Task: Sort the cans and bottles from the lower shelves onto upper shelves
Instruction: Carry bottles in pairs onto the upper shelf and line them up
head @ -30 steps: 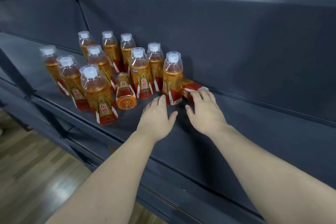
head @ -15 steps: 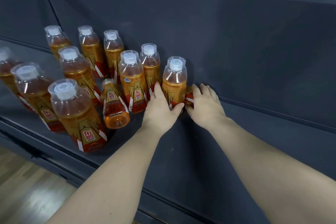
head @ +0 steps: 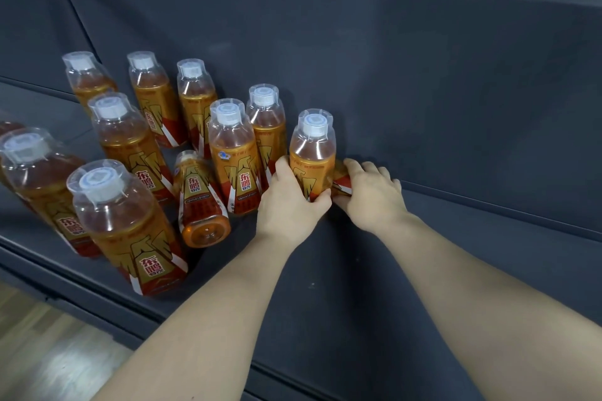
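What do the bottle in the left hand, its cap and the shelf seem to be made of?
The bottle gripped by the left hand: clear glossy plastic, as amber drink shows through and highlights glint. Its cap: white plastic, seemingly under a clear cover. The shelf: matte dark grey, perhaps painted metal.

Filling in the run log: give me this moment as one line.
left hand: grips upright bottle | right hand: grips fallen bottle beside it | tipped bottle: lies untouched on shelf
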